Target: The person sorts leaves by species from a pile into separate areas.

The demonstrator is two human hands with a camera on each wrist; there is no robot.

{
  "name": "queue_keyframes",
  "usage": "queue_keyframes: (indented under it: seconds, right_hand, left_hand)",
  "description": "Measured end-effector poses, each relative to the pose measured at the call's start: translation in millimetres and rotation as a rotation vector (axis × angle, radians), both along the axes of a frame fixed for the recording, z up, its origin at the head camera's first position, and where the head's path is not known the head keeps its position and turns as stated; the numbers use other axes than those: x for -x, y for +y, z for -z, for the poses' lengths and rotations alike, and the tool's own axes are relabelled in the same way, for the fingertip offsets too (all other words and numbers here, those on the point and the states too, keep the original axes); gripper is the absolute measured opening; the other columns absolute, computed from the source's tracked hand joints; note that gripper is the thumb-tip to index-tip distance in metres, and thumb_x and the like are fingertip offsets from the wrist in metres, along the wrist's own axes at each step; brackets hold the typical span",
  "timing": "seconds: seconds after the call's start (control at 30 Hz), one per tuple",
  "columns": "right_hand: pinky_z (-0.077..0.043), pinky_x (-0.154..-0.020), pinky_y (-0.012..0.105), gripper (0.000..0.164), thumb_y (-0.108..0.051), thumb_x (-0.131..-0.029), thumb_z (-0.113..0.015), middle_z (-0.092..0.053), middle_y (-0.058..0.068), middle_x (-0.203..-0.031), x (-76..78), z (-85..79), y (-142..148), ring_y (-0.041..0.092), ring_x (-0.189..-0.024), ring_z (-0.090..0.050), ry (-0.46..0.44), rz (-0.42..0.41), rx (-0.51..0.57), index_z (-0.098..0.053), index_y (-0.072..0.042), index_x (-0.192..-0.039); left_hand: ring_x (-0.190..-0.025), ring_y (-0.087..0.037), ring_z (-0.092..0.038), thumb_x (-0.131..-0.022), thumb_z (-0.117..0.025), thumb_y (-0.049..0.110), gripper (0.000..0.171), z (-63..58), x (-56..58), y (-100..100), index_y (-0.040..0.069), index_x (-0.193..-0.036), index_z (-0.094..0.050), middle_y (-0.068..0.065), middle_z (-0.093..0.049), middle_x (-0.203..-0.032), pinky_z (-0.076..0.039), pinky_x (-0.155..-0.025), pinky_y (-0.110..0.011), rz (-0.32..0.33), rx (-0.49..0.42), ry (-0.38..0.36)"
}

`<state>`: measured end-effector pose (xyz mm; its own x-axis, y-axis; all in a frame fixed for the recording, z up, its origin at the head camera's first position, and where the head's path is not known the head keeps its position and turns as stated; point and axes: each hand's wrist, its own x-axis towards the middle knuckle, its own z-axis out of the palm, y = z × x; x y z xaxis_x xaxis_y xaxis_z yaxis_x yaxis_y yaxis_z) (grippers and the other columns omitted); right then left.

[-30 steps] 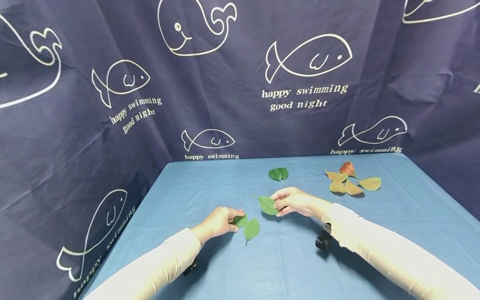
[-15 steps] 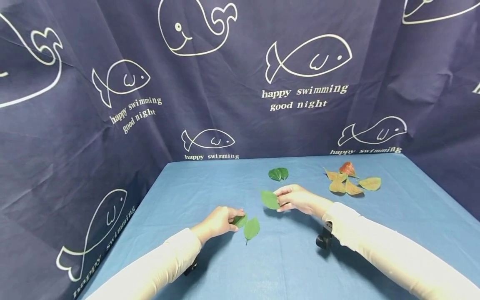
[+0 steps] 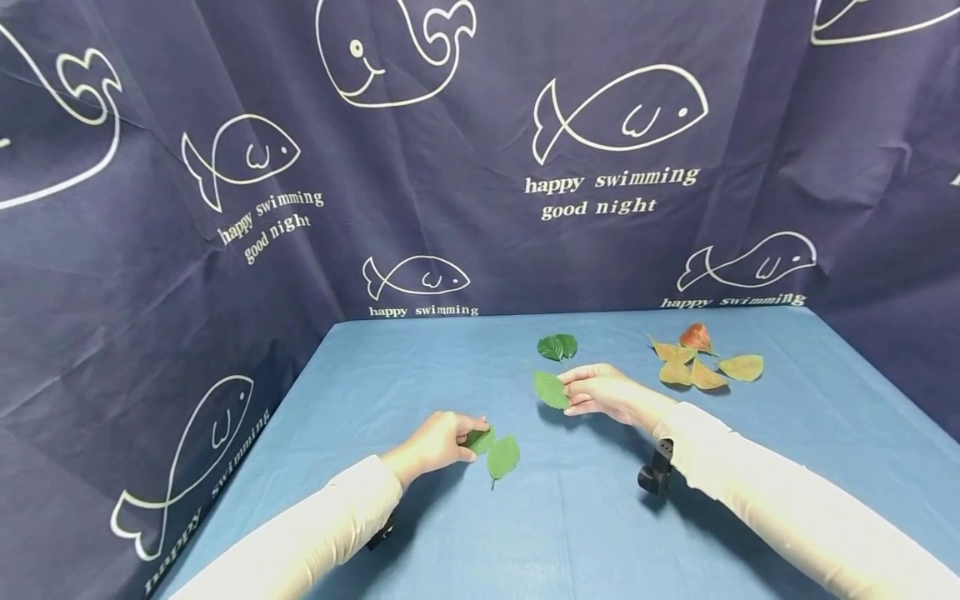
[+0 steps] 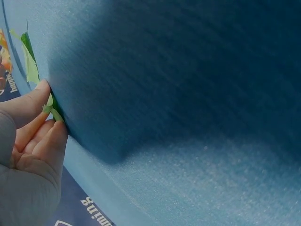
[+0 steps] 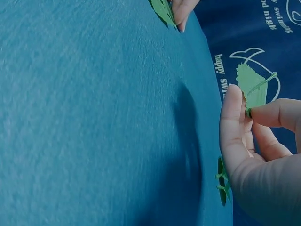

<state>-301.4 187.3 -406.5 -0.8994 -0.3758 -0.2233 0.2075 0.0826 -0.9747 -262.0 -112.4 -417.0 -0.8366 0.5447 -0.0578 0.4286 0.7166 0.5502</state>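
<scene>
My right hand [image 3: 606, 394] pinches a light green leaf [image 3: 551, 389] by one edge, above the blue cloth. In the right wrist view that leaf [image 5: 253, 87] stands up between thumb and fingers, its serrated edge and stem showing. To the left, my left hand [image 3: 435, 443] holds another green leaf [image 3: 481, 439] at the cloth between thumb and fingertips, covering part of it. Right beside those fingertips lies a second light green leaf [image 3: 503, 457], stem toward me. The left wrist view shows the thumb and fingers of the left hand [image 4: 42, 141] at a green stem [image 4: 55, 114].
Two dark green leaves [image 3: 557, 347] lie overlapping farther back, just beyond the right hand. At the back right sit several yellowish-brown leaves [image 3: 677, 372] and a red leaf [image 3: 696, 337]. A navy curtain [image 3: 480, 167] with white fish drawings hangs behind the table and at its sides.
My right hand has lifted its leaf and carried it back and to the right, toward the dark green leaves. The left hand has stayed in place with its leaf.
</scene>
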Motion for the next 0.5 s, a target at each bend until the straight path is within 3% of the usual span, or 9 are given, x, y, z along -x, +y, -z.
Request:
queue_keyframes:
  seconds: [0.13, 0.5]
  right_hand:
    - [-0.061, -0.085, 0.035, 0.044, 0.004, -0.093, -0.053, -0.061, 0.001, -0.085, 3.5, 0.9, 4.8, 0.012, -0.076, -0.063, -0.007, 0.024, -0.010, -0.043, 0.017, -0.133]
    - [-0.061, -0.080, 0.028, 0.046, 0.002, -0.094, -0.053, -0.055, 0.001, -0.082, 4.6, -2.3, 13.9, 0.011, -0.072, -0.057, -0.007, 0.094, -0.036, -0.041, 0.016, -0.136]
  left_hand:
    - [-0.119, -0.031, -0.060, -0.079, -0.078, 0.003, 0.051, -2.0, -0.1, 0.7, 0.006, -0.128, -0.064, -0.011, -0.056, -0.138, -0.056, -0.095, -0.039, -0.008, -0.005, -0.014]
    - [-0.119, -0.030, -0.060, -0.078, -0.078, 0.003, 0.051, -3.9, -0.5, 1.3, 0.006, -0.127, -0.065, -0.010, -0.056, -0.138, -0.056, -0.094, -0.038, -0.016, 0.003, -0.013]
